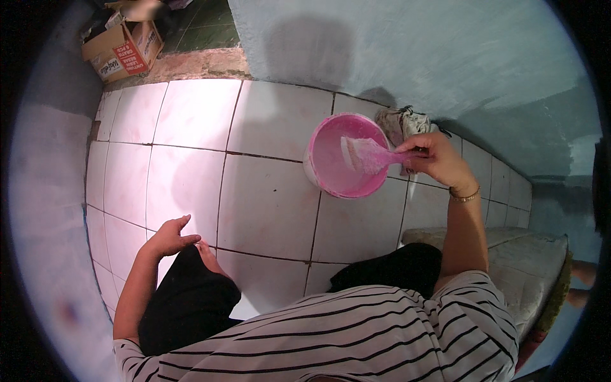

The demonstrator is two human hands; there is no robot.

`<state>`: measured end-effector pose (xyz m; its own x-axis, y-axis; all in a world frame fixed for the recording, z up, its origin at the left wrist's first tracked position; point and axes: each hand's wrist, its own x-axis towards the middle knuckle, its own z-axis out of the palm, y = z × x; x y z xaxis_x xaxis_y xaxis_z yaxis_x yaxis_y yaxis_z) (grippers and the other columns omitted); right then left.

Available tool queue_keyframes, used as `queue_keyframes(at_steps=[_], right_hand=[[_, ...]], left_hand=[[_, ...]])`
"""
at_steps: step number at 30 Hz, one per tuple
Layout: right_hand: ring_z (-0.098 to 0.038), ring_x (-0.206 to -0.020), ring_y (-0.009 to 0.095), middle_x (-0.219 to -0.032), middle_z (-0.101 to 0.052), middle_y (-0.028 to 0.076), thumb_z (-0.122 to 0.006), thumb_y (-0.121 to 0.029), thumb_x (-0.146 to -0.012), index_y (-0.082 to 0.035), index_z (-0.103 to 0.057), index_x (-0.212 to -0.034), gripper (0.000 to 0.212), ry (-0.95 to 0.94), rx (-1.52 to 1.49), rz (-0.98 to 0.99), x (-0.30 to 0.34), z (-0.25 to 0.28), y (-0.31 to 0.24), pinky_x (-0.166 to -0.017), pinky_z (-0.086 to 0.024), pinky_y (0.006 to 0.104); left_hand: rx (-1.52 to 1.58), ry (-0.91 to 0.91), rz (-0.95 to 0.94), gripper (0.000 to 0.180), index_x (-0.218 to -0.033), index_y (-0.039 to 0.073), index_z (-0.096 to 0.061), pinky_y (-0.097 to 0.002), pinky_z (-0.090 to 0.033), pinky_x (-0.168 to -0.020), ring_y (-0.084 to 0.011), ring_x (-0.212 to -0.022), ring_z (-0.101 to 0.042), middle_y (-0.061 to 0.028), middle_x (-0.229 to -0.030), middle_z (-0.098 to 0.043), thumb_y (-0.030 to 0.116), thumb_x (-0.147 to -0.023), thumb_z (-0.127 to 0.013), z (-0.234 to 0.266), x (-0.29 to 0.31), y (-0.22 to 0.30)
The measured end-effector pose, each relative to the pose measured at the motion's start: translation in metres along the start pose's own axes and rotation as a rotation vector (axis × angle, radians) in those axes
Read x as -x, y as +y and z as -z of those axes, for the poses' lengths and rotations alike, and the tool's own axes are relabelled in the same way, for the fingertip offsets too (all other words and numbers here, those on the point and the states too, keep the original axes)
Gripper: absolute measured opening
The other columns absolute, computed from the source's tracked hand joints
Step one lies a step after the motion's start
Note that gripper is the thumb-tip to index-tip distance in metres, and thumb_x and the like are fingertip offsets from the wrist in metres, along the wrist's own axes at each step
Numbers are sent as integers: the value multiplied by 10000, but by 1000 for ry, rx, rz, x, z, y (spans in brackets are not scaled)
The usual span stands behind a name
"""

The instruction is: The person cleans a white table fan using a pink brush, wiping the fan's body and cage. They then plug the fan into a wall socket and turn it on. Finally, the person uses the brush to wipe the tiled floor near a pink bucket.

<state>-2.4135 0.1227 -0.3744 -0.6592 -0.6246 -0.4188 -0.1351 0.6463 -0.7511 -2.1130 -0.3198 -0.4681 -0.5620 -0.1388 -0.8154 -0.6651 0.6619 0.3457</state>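
My right hand pinches the handle of a wide pink paintbrush, its head coated in whitish paint. The brush is held over the mouth of a pink bucket with pale smears on its outside. What lies deep in the bucket is partly hidden by the brush. My left hand is by my left knee with thumb and fingers apart, holding nothing.
Behind the bucket a bundled, stained cloth lies by the blue-grey wall. A cardboard box sits at the far left. Beside me on the right is a worn pale mattress-like pad. White tiles cover the floor.
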Motion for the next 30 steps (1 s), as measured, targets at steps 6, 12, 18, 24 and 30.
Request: queue_keyframes(at_steps=[6,12,18,24,30], right_hand=[[-510,-594,48,-745,-626,18,-640,-28,-723,-4,-649,-962,241,17,-268,-225,4,-6,69,-512,-388,180],[-499,-582,46,-726,-623,3,-640,-35,-721,-16,-657,-952,232,-8,-227,-274,10,-4,60,-499,-390,189],[-524,-617,78,-731,-624,24,-611,-13,-731,6,-650,-937,211,-13,-175,-203,6,-8,66,-533,-428,219],[-550,-652,96,-748,-627,29,-590,-3,-738,9,-644,-932,201,-26,-172,-180,5,-8,74,-566,-437,226],[-533,-614,97,-711,-606,36,-636,-71,-699,12,-619,-893,212,-59,-573,-147,5,-8,97,-538,-410,222]], left_hand=[[-42,-9,0,724,-1292,-77,-369,-350,-330,-1023,-322,-1229,-410,-261,-1300,-416,304,-762,-682,6,-7,3],[-16,-25,7,732,-1292,-80,-367,-348,-330,-1023,-320,-1232,-406,-263,-1300,-415,312,-760,-682,4,-8,6],[-97,-29,-6,732,-1281,-85,-379,-345,-339,-1017,-324,-1223,-416,-266,-1286,-430,317,-754,-687,5,-13,8],[-78,-34,3,736,-1280,-90,-378,-349,-341,-1016,-325,-1215,-425,-264,-1282,-435,309,-749,-695,9,-14,17],[-195,-48,-23,742,-1282,-74,-386,-355,-348,-1010,-340,-1203,-434,-263,-1279,-438,333,-746,-698,24,-21,33]])
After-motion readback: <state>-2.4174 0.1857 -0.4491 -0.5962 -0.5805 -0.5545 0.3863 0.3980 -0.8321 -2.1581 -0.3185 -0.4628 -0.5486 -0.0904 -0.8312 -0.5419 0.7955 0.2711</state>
